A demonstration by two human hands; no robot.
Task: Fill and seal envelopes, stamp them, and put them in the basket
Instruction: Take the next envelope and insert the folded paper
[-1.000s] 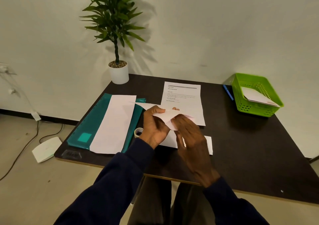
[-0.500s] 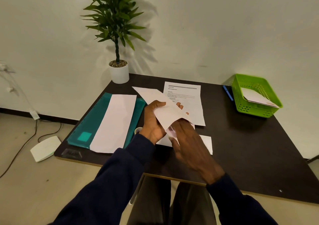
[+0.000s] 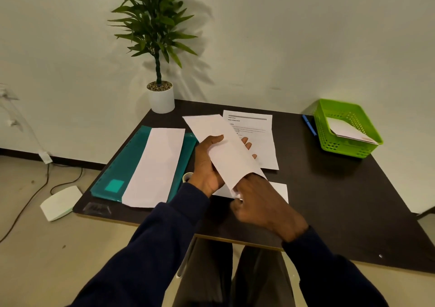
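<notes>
The left hand held a long white envelope up over the table, with the thumb on the near face and the fingertips peeking out past the far edge. The envelope pointed away and to the left, and its near end sat right at the right hand. The right hand was curled at that near end, and something small and white showed by its fingers, but what it pinched could not be told, so its grip was unclear. It looked like the person was filling the envelope or working at its open end. To do this well, the left hand should hold the envelope firmly but not squash it, so the mouth could stay open. The right hand should push the paper in straight, slowly, so the corners did not catch or bend. Under the hands, more white paper lay flat on the table, and a printed letter lay just behind them. A small roll of tape sat beside the left wrist, close enough to grab for sealing. To the left, a teal folder lay with a white sheet on top of it. The green basket stood well apart at the far right corner, with at least one envelope already inside, and a blue pen lay beside it. A potted plant stood at the back.
</notes>
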